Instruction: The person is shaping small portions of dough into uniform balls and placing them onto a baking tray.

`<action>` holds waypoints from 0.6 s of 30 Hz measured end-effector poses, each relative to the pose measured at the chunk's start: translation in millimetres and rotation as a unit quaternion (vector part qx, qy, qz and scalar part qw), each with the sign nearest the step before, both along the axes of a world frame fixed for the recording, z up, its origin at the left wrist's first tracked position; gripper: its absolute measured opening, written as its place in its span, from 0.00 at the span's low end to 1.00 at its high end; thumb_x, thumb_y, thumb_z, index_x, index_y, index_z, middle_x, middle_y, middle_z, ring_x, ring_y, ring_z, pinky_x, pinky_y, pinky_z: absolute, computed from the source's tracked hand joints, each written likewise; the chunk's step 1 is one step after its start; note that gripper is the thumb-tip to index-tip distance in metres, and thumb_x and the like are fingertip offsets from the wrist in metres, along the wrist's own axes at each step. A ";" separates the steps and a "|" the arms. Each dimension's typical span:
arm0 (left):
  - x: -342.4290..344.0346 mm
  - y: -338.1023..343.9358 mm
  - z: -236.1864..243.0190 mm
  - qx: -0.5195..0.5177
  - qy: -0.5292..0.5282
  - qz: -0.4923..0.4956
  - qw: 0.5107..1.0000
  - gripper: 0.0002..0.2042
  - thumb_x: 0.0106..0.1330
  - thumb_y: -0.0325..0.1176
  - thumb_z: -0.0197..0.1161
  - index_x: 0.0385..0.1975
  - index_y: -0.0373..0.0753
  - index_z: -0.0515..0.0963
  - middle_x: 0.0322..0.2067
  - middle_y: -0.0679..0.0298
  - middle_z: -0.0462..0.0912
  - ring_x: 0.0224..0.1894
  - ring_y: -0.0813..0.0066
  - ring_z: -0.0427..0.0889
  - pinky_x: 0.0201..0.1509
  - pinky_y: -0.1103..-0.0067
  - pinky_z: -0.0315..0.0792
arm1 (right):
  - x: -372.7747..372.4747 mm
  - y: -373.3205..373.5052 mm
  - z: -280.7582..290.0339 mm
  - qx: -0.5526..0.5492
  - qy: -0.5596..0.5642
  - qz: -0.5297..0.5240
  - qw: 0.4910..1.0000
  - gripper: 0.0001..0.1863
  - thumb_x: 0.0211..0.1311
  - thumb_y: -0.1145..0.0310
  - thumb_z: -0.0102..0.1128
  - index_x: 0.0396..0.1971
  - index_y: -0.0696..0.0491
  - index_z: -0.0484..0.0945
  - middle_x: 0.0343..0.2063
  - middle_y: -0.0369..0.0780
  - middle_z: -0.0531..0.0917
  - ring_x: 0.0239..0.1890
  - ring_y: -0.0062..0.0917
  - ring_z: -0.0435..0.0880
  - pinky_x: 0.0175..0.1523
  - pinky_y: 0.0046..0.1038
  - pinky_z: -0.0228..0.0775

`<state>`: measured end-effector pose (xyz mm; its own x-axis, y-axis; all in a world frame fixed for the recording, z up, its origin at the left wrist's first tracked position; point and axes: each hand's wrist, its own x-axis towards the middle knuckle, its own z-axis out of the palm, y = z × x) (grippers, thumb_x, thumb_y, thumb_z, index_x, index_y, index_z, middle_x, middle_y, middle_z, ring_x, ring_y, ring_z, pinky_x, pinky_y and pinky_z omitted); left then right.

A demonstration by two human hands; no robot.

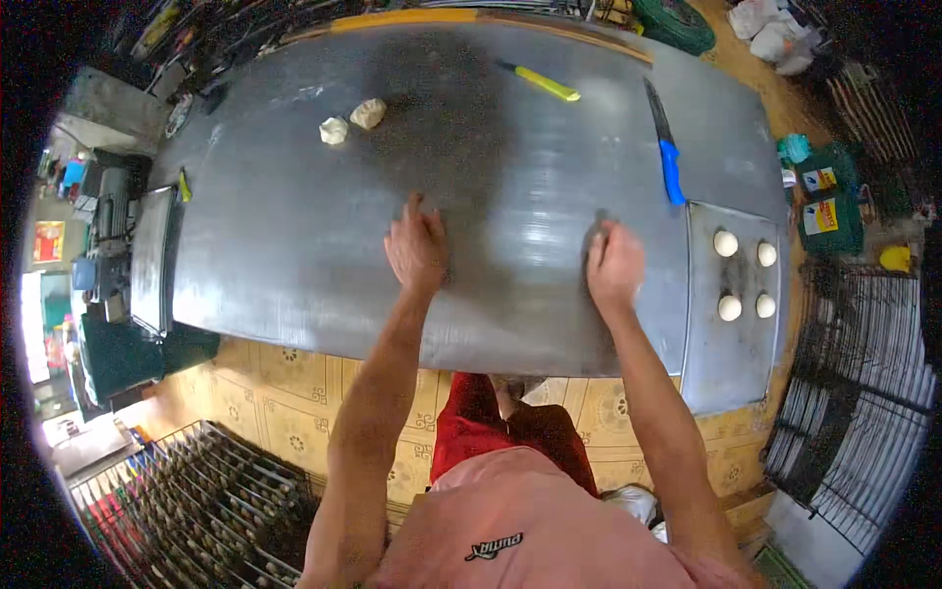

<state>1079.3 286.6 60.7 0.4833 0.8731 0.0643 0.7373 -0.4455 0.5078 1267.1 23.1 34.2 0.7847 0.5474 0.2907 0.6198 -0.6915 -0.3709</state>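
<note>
Over the grey metal tabletop (294, 236), my left hand (417, 250) is curled low on the surface, its fingers bent and drawn together. Farther right my right hand (615, 263) is also closed and close to the table, slightly smeared by motion. Whatever lies under either palm is hidden. Two rough lumps of pale dough, one nearer (334, 131) and one just behind it (368, 114), rest beyond my left hand. A flat metal tray (721, 363) at the table's right end carries several smooth round dough balls (729, 308).
A yellow-handled tool (548, 83) lies at the far side, and a knife with a blue handle (672, 175) lies right of my right hand. Dark trays (155, 257) lean at the left end. Wire racks (854, 383) stand on the right, another rack (211, 506) at lower left.
</note>
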 end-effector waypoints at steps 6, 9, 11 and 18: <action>-73.0 -23.4 -42.6 0.162 0.072 -0.121 0.977 0.21 0.75 0.38 0.56 0.66 0.45 0.72 0.46 0.56 0.84 0.47 0.50 0.80 0.53 0.56 0.69 | -20.8 -56.8 -12.9 -0.035 0.062 -0.011 0.997 0.16 0.68 0.69 0.59 0.55 0.51 0.78 0.47 0.45 0.82 0.52 0.44 0.80 0.55 0.47 0.69; -35.9 6.3 -11.9 0.207 0.063 -0.079 0.973 0.21 0.76 0.40 0.56 0.66 0.46 0.72 0.47 0.55 0.84 0.49 0.51 0.80 0.54 0.57 0.69 | 2.5 -1.0 4.6 -0.073 -0.055 -0.070 0.993 0.16 0.70 0.69 0.58 0.55 0.50 0.79 0.48 0.45 0.83 0.55 0.42 0.80 0.55 0.47 0.70; -5.1 7.5 -1.3 0.040 -0.006 -0.050 0.998 0.22 0.74 0.44 0.57 0.65 0.45 0.74 0.60 0.54 0.80 0.63 0.46 0.75 0.67 0.52 0.65 | 22.2 15.8 7.5 -0.038 -0.082 -0.076 0.993 0.16 0.70 0.70 0.57 0.56 0.50 0.79 0.49 0.45 0.83 0.55 0.42 0.80 0.55 0.47 0.70; -71.9 -1.8 -40.3 0.110 0.072 -0.127 0.983 0.19 0.74 0.35 0.58 0.64 0.48 0.74 0.46 0.57 0.84 0.52 0.54 0.79 0.57 0.58 0.68 | -13.7 -69.1 -20.8 -0.025 0.122 -0.007 0.992 0.17 0.67 0.70 0.59 0.55 0.50 0.79 0.46 0.45 0.85 0.50 0.43 0.82 0.53 0.47 0.69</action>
<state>1007.4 284.8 20.4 0.7022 0.6952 0.1537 0.6448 -0.7124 0.2770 1253.4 -46.0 13.4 0.8363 0.5446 0.0634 0.5056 -0.7211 -0.4736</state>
